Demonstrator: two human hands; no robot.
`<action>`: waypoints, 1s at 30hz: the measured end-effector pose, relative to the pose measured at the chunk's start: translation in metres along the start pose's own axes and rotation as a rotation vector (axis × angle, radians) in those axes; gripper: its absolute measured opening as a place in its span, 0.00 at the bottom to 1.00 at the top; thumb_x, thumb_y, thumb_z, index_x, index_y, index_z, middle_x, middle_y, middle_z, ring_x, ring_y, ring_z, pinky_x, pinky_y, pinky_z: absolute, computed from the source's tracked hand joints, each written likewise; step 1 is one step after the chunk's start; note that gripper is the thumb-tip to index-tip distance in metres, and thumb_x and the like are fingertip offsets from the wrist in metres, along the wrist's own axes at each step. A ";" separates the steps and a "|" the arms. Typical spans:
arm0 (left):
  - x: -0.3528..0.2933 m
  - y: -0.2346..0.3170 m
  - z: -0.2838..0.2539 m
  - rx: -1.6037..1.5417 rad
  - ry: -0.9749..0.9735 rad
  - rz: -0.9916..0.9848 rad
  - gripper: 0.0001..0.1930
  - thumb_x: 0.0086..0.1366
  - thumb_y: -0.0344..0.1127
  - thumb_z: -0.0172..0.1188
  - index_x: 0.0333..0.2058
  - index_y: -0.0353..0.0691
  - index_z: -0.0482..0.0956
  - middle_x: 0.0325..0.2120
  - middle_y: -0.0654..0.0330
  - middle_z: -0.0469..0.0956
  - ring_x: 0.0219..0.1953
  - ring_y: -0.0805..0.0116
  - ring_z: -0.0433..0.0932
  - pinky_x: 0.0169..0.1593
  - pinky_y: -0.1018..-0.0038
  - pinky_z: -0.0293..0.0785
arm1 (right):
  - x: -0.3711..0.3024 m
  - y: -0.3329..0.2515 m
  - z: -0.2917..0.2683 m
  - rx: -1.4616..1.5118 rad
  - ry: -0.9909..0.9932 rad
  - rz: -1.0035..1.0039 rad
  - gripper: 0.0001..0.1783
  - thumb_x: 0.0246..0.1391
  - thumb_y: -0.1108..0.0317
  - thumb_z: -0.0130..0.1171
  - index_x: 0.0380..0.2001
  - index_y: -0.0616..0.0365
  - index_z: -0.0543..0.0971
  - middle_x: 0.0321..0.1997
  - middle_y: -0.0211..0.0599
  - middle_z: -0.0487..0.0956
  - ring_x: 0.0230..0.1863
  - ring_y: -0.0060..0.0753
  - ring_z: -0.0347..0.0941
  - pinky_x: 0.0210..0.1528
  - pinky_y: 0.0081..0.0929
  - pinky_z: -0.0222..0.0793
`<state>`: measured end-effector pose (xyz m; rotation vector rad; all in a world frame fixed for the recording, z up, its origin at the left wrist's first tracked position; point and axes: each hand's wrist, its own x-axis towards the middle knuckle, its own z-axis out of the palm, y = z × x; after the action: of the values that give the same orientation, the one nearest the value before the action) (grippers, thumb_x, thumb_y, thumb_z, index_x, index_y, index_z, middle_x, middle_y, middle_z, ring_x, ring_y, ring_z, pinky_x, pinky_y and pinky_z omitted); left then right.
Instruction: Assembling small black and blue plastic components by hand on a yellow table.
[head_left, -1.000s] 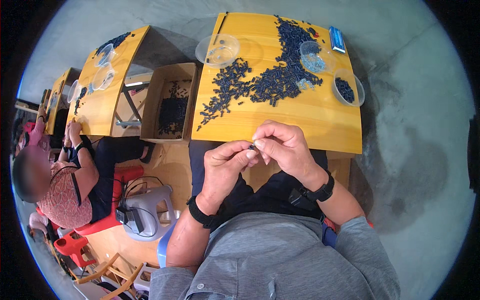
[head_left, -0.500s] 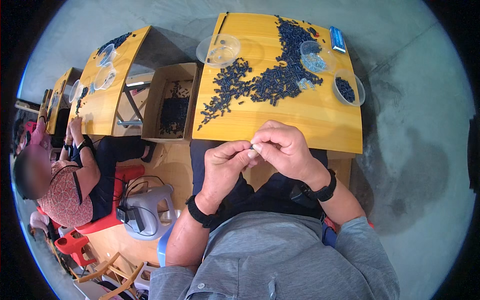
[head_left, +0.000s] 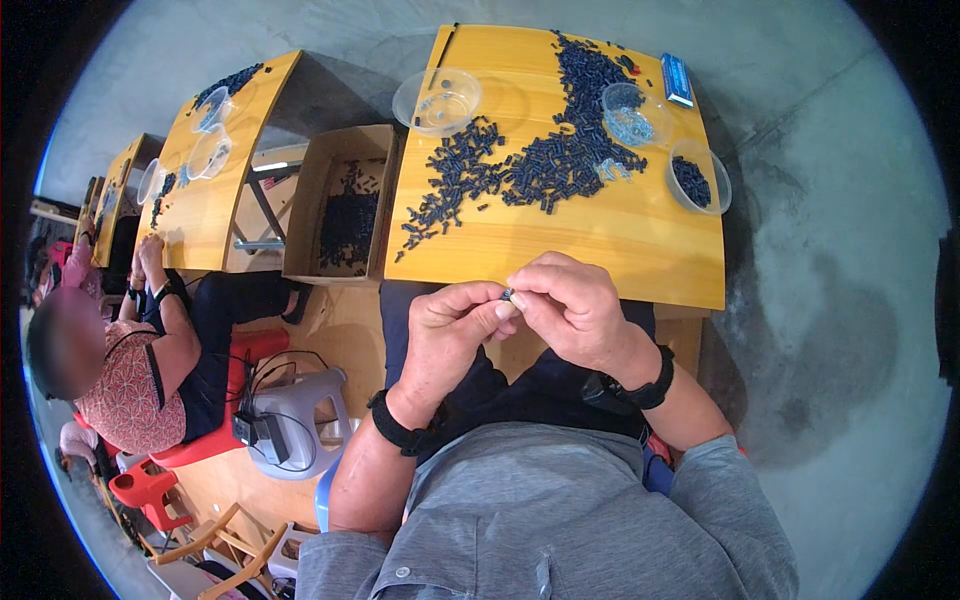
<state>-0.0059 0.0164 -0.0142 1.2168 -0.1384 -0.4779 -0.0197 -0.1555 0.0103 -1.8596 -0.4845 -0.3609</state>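
Observation:
Just off the near edge of the yellow table (head_left: 600,255), my left hand (head_left: 455,325) and my right hand (head_left: 570,305) meet at their fingertips. Pinched between the left thumb and forefinger is a small black plastic part (head_left: 508,295). The right thumb and forefinger close on its upper end; whether they also hold a second tiny piece cannot be seen. Many similar black parts (head_left: 560,165) lie loose across the table beyond my hands. Small clear-blue pieces (head_left: 612,168) rest by the heap, and more fill a clear bowl (head_left: 608,103).
At the right edge stands a clear tub (head_left: 722,180) of black parts; a clear bowl (head_left: 405,100) sits far left. A blue box (head_left: 676,80) lies at the back right. Left of the table is a cardboard box (head_left: 302,215) with black parts. Another person (head_left: 135,395) works at a neighbouring table.
My right fingers have shifted slightly and lifted off the part a little, so more of the black part shows. My left hand has barely moved.

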 end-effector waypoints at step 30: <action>-0.003 -0.026 0.004 -0.067 -0.004 -0.132 0.05 0.61 0.24 0.57 0.35 0.32 0.79 0.28 0.61 0.79 0.26 0.77 0.76 0.32 0.82 0.74 | -0.030 0.034 -0.011 0.191 -0.120 0.321 0.07 0.49 0.79 0.52 0.33 0.64 0.77 0.23 0.38 0.77 0.24 0.32 0.74 0.25 0.25 0.69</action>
<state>-0.0175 0.0075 -0.0360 1.1638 -0.0449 -0.5954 -0.0289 -0.1807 -0.0281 -1.7423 -0.2825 0.0129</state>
